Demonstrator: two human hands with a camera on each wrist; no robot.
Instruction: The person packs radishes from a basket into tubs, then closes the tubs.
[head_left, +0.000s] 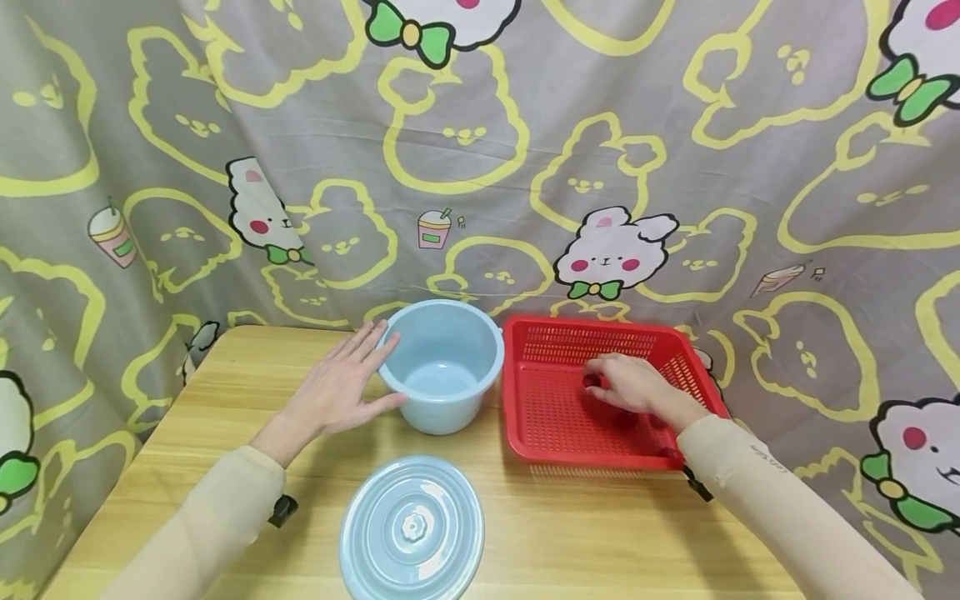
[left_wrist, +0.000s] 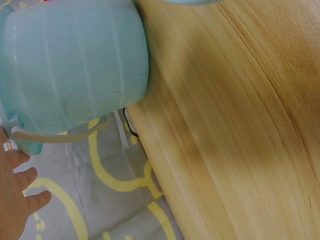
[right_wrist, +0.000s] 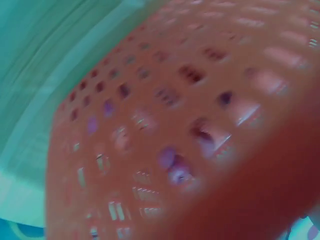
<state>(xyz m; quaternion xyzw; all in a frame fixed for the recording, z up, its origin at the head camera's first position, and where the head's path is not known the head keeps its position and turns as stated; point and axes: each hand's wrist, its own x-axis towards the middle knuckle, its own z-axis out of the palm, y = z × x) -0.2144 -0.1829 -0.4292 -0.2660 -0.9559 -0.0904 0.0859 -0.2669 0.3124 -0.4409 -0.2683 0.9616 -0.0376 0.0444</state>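
A light blue bucket [head_left: 441, 412] stands upright at the back of the table. My left hand [head_left: 341, 385] is at its left rim with fingers spread and fairly straight; in the left wrist view the fingertips are beside the rim and the bucket's handle [left_wrist: 60, 136]. To the bucket's right sits a red plastic basket [head_left: 540, 417] with slotted walls. Reaching into it, my right hand [head_left: 630, 383] has its fingers curled round a small dark red thing [head_left: 592, 381], mostly covered by the fingers. More dark red pieces [head_left: 666, 452] show in the basket, partly behind my forearm.
A round light blue lid [head_left: 412, 542] with a knob lies on the wooden table [head_left: 570, 533], in front of the bucket. A patterned curtain [head_left: 480, 150] hangs behind the table. Black objects [head_left: 282, 510] show near both wrists.
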